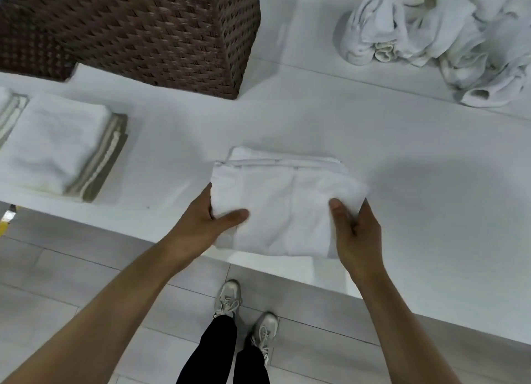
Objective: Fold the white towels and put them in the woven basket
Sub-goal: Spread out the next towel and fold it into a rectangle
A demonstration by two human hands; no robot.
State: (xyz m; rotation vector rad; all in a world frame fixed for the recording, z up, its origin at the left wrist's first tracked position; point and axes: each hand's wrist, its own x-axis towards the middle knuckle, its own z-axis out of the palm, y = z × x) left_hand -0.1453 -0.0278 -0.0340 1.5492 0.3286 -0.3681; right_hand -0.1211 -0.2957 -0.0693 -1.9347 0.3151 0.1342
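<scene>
L hand & R hand each pinch a side of the folded towel. Woven basket sits beyond the grip, so it's not in yet. Crumpled towels beyond-right remain unfolded.

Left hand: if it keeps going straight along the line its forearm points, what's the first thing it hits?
The left hand already grips the folded towel, so that comes first. Beyond it the line runs up-right over bare white table toward the unfolded towel pile; depth is unclear.

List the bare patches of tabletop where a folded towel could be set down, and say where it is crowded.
Bare: between woven basket and held towel; right of that towel, below the crumpled pile. Crowded: left edge, folded stack.
</scene>
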